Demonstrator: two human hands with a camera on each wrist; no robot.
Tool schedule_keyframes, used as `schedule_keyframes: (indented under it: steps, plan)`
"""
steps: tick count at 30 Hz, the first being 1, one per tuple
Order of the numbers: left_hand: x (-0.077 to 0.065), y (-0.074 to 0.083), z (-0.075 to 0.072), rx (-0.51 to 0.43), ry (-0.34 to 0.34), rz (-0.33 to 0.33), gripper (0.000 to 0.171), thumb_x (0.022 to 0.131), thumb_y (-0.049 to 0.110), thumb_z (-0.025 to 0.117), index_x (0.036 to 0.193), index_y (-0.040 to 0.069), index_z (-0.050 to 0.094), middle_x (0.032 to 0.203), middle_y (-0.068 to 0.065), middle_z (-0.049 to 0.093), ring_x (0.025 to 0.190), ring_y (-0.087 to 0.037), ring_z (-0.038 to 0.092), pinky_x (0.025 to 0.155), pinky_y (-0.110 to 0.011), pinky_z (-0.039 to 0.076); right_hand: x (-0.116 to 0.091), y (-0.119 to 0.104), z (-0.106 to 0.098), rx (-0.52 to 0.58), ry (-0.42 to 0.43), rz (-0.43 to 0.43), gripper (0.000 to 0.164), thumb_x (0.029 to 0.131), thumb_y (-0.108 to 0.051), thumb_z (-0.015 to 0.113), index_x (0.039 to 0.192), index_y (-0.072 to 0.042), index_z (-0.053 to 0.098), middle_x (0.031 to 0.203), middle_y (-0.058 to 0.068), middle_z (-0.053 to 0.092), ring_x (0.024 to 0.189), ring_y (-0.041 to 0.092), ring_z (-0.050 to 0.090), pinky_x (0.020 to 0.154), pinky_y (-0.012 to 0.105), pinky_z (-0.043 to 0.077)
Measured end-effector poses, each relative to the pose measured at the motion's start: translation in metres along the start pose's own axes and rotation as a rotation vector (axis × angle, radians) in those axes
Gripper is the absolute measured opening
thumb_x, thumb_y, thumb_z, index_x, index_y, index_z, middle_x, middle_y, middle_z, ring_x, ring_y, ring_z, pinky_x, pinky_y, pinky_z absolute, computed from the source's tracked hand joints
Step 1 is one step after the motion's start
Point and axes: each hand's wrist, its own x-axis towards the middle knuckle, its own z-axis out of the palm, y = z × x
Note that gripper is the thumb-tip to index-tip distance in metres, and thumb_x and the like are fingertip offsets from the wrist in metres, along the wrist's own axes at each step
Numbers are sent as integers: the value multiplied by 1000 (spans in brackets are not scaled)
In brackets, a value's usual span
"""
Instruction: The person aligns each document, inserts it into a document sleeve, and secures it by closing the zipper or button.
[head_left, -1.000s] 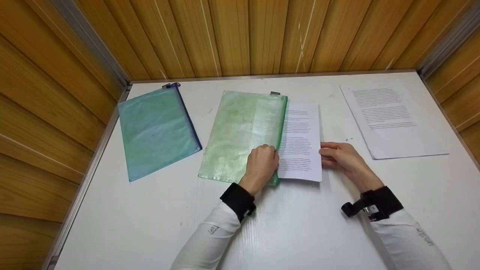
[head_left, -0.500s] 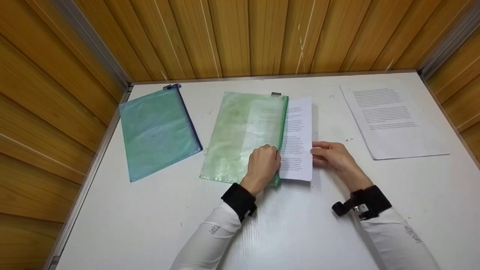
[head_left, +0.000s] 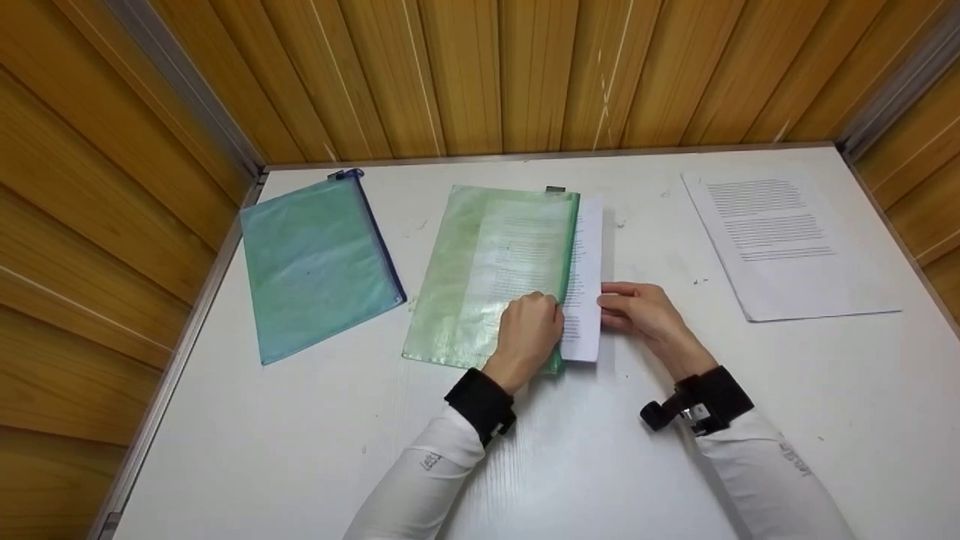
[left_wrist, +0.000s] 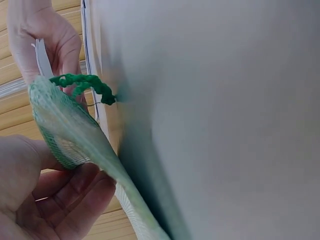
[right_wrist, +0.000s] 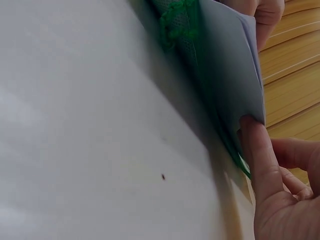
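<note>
A translucent green mesh zip pouch (head_left: 442, 300) lies mid-table, its opening edge facing right. My left hand (head_left: 527, 330) grips that edge near its front end; in the left wrist view the fingers (left_wrist: 82, 200) curl round the raised mesh, beside a green cord (left_wrist: 85, 82). A stack of printed papers (head_left: 587, 315) sits mostly inside the pouch, showing through the mesh, with a narrow strip sticking out on the right. My right hand (head_left: 649, 315) pinches the papers' outer edge. Seen from the right wrist, a finger (right_wrist: 262, 160) lies against the sheets (right_wrist: 232, 70).
On the left of the white table (head_left: 300, 435) lies a blue-green zip pouch (head_left: 315, 270) with a dark blue zip edge. Another stack of printed sheets (head_left: 787, 277) lies at the right. Wood-patterned panels (head_left: 525, 75) stand along the table's back and sides.
My right hand has moved left, sliding the papers deeper into the green pouch, so the strip outside is much narrower. My left hand keeps its grip on the edge, nearly still.
</note>
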Motion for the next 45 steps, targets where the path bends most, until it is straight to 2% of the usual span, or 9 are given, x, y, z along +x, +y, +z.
schedule_keyframes:
  steps: [6, 12, 21, 30, 38, 45]
  plan:
    - [1, 0, 0, 2, 0, 7, 26, 94, 17, 61, 71, 9, 71, 67, -5, 68, 62, -25, 69, 53, -37, 53, 5, 0, 12, 30, 8, -15, 56, 95, -7, 63, 145, 8, 42, 97, -4, 70, 83, 2, 70, 78, 17, 58]
    - [0, 1, 0, 31, 37, 35, 26, 91, 15, 62, 67, 10, 69, 66, -5, 67, 62, -25, 69, 51, -36, 54, 11, 1, 20, 54, 16, -19, 53, 93, -4, 63, 142, 10, 46, 89, -7, 70, 79, 2, 70, 73, 16, 58]
    - [1, 2, -2, 31, 53, 48, 24, 91, 15, 63, 69, 10, 71, 66, -5, 67, 62, -24, 69, 52, -35, 54, 17, 2, 30, 32, 24, -21, 52, 93, -4, 63, 141, 10, 47, 95, -3, 69, 79, 1, 68, 74, 17, 58]
    - [0, 3, -3, 24, 33, 52, 25, 93, 17, 62, 70, 10, 70, 68, -5, 67, 63, -25, 69, 52, -36, 54, 22, 4, 39, 54, 2, -31, 50, 92, 1, 61, 138, 13, 48, 89, -3, 70, 76, 1, 70, 72, 16, 58]
    - [-1, 3, -5, 44, 34, 70, 24, 94, 18, 63, 72, 10, 71, 68, -4, 67, 62, -22, 68, 52, -33, 53, 24, 5, 45, 9, -11, -31, 48, 92, 2, 57, 138, 12, 49, 98, 3, 71, 78, 2, 70, 72, 17, 58]
    - [-3, 5, -7, 75, 56, 95, 25, 95, 19, 63, 72, 10, 70, 68, -4, 67, 61, -22, 68, 51, -31, 53, 27, 6, 51, -29, -27, -44, 40, 91, 6, 52, 130, 13, 55, 83, -5, 69, 70, 1, 67, 65, 17, 56]
